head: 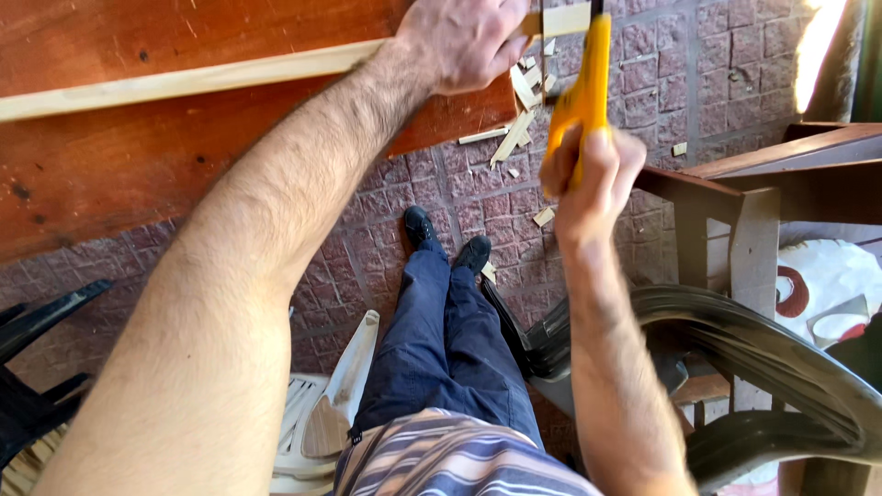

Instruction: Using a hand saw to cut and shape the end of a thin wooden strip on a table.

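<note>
My left hand (464,39) presses a long pale wooden strip (193,81) down on a reddish-brown wooden table (110,174), close to the strip's overhanging end. My right hand (588,179) grips the yellow handle of a hand saw (585,87), blurred by motion. The saw's blade meets the strip just past the table's edge, near the top of the view. Several small pale wood offcuts (514,133) lie on the brick floor beneath the cut.
My legs in blue trousers and black shoes (446,243) stretch over a reddish paved floor (698,64). A grey plastic chair (735,349) stands at right, a wooden table frame (753,174) behind it, a white plastic chair (312,413) below, and a black chair (37,367) at left.
</note>
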